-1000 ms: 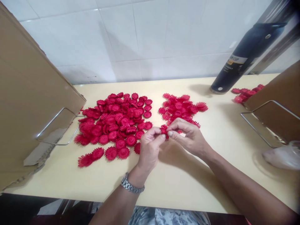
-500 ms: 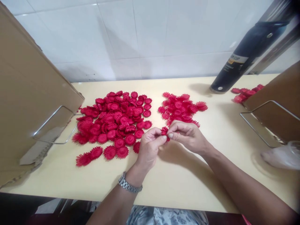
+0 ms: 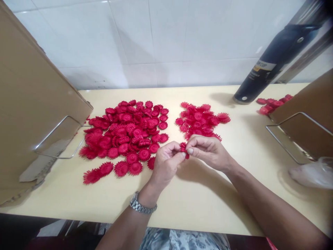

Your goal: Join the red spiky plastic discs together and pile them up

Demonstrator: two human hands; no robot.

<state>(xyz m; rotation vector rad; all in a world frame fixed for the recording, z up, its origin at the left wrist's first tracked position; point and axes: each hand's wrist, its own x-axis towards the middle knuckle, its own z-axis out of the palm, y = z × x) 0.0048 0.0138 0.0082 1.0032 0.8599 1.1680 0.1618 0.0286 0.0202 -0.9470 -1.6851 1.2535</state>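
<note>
Between both hands is a small red flower-shaped piece (image 3: 183,147) with a toothed edge, raised over the table and partly hidden by fingers. My left hand (image 3: 168,162) pinches its left side between thumb and forefinger; a metal-band watch is on that wrist. From the other side my right hand (image 3: 208,151) grips it with thumb and fingertips. Left of the hands lies a large heap of similar dark red pieces (image 3: 130,128). Just beyond my right hand is a smaller, brighter red pile of toothed flower pieces (image 3: 199,119).
A cardboard box (image 3: 39,86) with a wire handle stands at left, another cardboard piece (image 3: 307,114) with wire at right. A dark bottle (image 3: 267,64) stands near the tiled wall (image 3: 169,41). More red pieces (image 3: 272,104) and a clear plastic item (image 3: 314,173) lie right on the table (image 3: 203,211).
Both hands keep hold of the red flower piece, with only a slight shift of the fingers. The heaps look the same.
</note>
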